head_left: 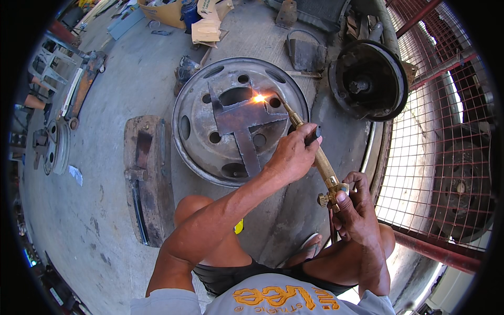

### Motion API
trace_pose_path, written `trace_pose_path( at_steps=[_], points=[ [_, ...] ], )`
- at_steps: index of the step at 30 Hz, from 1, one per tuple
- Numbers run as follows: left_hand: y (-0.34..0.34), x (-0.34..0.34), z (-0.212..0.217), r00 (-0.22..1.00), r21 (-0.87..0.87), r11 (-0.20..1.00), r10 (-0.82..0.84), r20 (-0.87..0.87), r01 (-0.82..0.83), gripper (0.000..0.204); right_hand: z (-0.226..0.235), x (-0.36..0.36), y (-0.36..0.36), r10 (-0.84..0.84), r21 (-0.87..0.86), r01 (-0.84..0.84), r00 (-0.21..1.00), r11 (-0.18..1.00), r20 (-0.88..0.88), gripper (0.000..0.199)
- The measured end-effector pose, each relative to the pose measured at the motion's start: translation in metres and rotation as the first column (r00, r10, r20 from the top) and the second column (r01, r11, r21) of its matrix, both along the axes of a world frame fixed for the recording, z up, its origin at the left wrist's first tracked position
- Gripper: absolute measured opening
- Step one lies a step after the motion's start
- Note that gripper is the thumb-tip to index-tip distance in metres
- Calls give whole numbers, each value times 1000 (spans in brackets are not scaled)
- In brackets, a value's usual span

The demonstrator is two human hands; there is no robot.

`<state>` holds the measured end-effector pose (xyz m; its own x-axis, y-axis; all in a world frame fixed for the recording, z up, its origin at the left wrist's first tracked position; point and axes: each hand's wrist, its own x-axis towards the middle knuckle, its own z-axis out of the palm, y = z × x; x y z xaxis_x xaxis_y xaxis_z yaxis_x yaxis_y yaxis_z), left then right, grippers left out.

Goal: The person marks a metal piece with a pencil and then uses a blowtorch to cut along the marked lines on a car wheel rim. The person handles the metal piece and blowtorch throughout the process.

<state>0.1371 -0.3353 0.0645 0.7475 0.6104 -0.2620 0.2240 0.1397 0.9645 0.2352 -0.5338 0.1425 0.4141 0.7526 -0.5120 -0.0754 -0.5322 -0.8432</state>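
Observation:
A brass cutting torch (326, 167) slants up and leftward between my two hands. My left hand (295, 153) is closed around its front part, and a short dark cylinder (313, 135) shows beside the fingers. At the torch's rear, my right hand (357, 209) has its thumb and fingers on the valve end by the brass knobs. Bright orange-white light glows at the nozzle tip, against the upper edge of a rough-cut brown steel plate (242, 119). This plate has several jagged arms and lies flat on a round grey steel wheel rim (190, 157) with holes.
Left of the rim lies a long rusty metal block (150, 210). A black drum-shaped part (367, 79) stands at right, before a red mesh fence (415, 152). Behind are a cardboard box (163, 11) and a floor jack (84, 86). My knees and sandalled foot (307, 247) are close.

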Motion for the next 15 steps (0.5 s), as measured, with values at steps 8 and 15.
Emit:
trace_pose_path(
  at_steps=[8, 15],
  points=[
    [0, 1, -2, 1000, 3, 1000, -6, 0, 6, 46, 0, 0, 0, -12, -37, 13, 1000, 999, 11, 43],
    [-1, 1, -2, 1000, 0, 1000, 5, 8, -5, 45, 0, 0, 0, 1, -27, -1, 1000, 1000, 18, 43]
  ],
)
